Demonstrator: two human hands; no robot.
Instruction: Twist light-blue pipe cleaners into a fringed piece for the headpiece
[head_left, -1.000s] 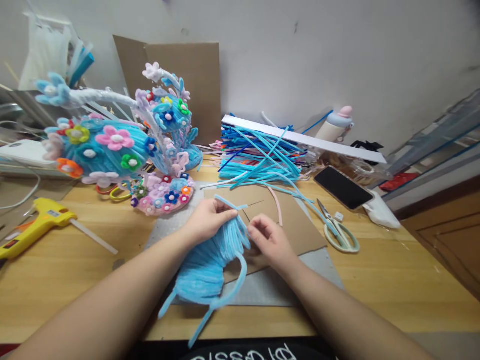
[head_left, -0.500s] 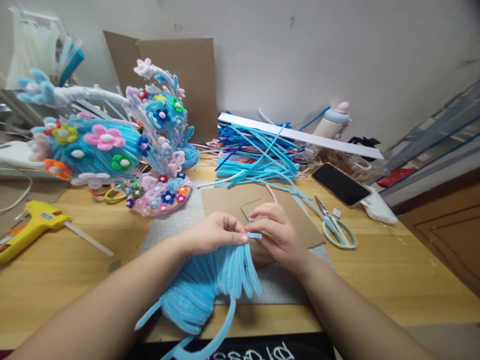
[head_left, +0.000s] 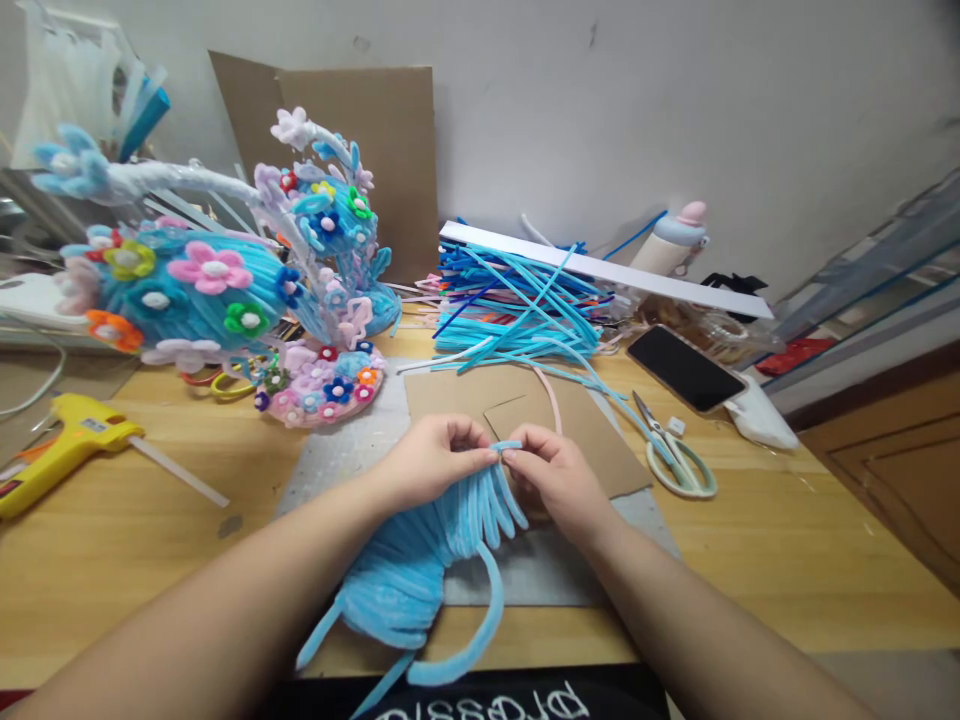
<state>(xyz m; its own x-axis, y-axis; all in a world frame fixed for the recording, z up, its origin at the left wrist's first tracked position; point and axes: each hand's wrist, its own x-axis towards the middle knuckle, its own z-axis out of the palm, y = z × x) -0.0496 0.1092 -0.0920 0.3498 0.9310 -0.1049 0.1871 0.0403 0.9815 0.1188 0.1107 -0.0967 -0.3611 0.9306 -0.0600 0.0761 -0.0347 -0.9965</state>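
Note:
A light blue pipe-cleaner piece [head_left: 397,580], with a wound, rounded body and a fringe of looped strands, hangs beneath my hands near the table's front edge. My left hand [head_left: 431,462] is closed, its thumb and fingers pinching the piece at the top of the fringe. Close beside it, my right hand [head_left: 559,475] pinches the short blue pipe-cleaner end [head_left: 510,445] that sticks out there. A long loose strand [head_left: 487,620] curls down from the body. Part of the piece lies hidden behind my left hand and forearm.
A cardboard sheet [head_left: 600,440] lies on a grey mat beyond my hands. Scissors [head_left: 679,465] and a phone [head_left: 686,368] are to the right. Behind is a pile of pipe cleaners [head_left: 517,300]. Flower-covered pipe-cleaner ornaments [head_left: 202,290] and a yellow glue gun [head_left: 90,430] stand left.
My right hand's fingers have closed into a pinch on the short end, which has turned upward. The blue piece has shifted slightly up and right, and its loose strand has swung right.

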